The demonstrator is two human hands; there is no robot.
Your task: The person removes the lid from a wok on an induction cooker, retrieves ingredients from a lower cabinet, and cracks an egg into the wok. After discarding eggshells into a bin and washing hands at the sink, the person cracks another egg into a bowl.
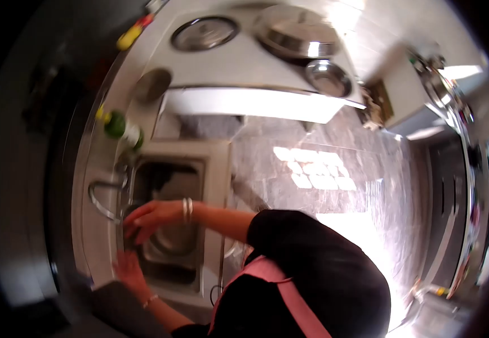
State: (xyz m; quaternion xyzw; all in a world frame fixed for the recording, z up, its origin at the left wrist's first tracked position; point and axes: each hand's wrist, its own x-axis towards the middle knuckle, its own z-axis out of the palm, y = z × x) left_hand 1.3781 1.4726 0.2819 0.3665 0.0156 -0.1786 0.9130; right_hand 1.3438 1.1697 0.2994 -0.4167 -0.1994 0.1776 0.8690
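Note:
My right hand [153, 218], a bracelet on its wrist, reaches over the left part of the metal sink [171, 180], close to the tap [105, 201]. Its fingers curl round something dark and blurred. Just below it is my left hand [130, 271], its fingers apart and lifted at the sink's edge, with nothing visible in them. A dark, round-edged thing [133, 211] shows beside the right fingers; I cannot make out what it is. Inside the sink, a large round shape [174, 239] is partly covered by my right forearm.
A green bottle [121, 128] with a yellow top stands beyond the sink. On the counter lie a round lid [205, 32], a large lidded pan [298, 31] and a metal bowl [328, 78]. A white drawer front [250, 104] juts out above the tiled floor [312, 169].

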